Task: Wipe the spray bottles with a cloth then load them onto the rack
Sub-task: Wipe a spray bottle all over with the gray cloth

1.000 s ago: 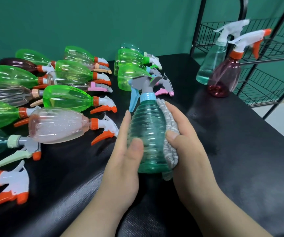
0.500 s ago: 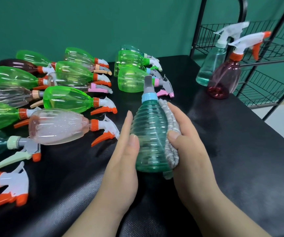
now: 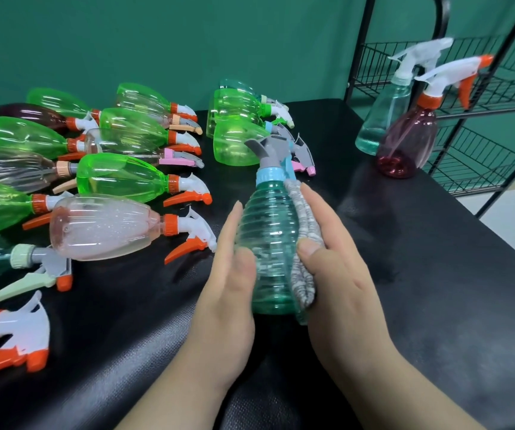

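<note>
Gripping ribbed teal bottle (image 3: pixel 270 243), nubby cloth (image 3: pixel 304 243)

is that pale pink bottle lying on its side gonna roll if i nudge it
Probably: the pale pink bottle lies on a rounded, bulbous body. Its orange trigger sticks out sideways and would likely stop it soon. It looks empty, so it should be light and shift easily.

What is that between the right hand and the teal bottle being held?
A folded grey cloth, pressed by the right hand against the teal bottle, as the head view shows.
</note>
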